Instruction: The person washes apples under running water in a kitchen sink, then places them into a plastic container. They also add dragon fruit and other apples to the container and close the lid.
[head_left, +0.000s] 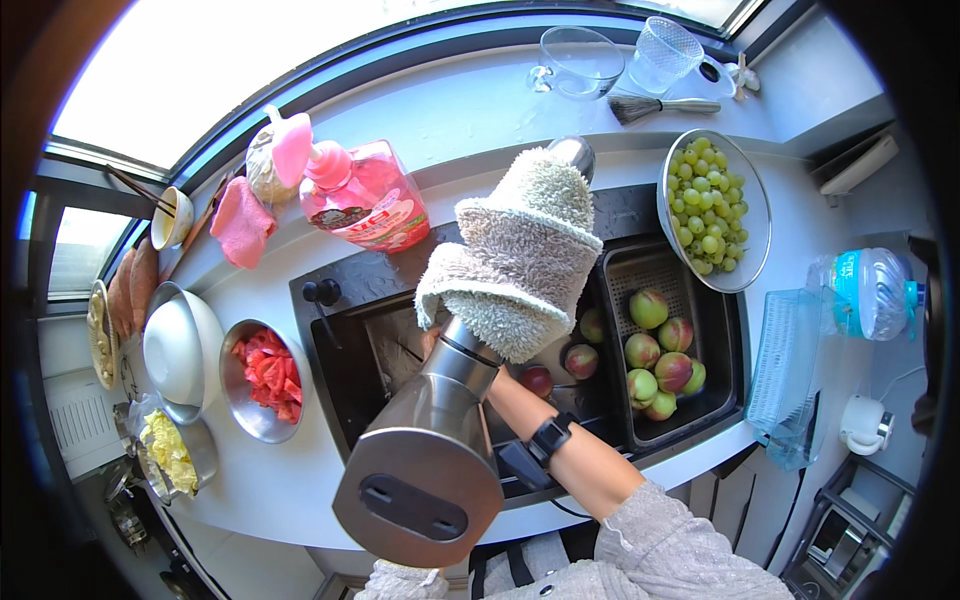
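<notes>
A large grey metal faucet (420, 480) with a towel (525, 247) wrapped round its neck stands across the black sink (349, 375). My right hand (501, 381) reaches in behind the faucet; the wrist and dark watch show, but most of the hand is hidden. A bit of skin shows at the towel's lower left edge; whose hand it is part of, I cannot tell. Of my left arm only the sleeve shows at the bottom; the left hand is out of sight. Several nectarines (581, 361) lie in the sink, and more sit in the black perforated basket (611, 300).
Left of the sink are a steel bowl of cut tomatoes (270, 375), a white bowl (174, 352) and yellow leaves (166, 450). A pink soap bottle (367, 202) stands behind. Grapes (709, 202) fill a colander at right, near a clear plastic container (784, 375) and a bottle (874, 292).
</notes>
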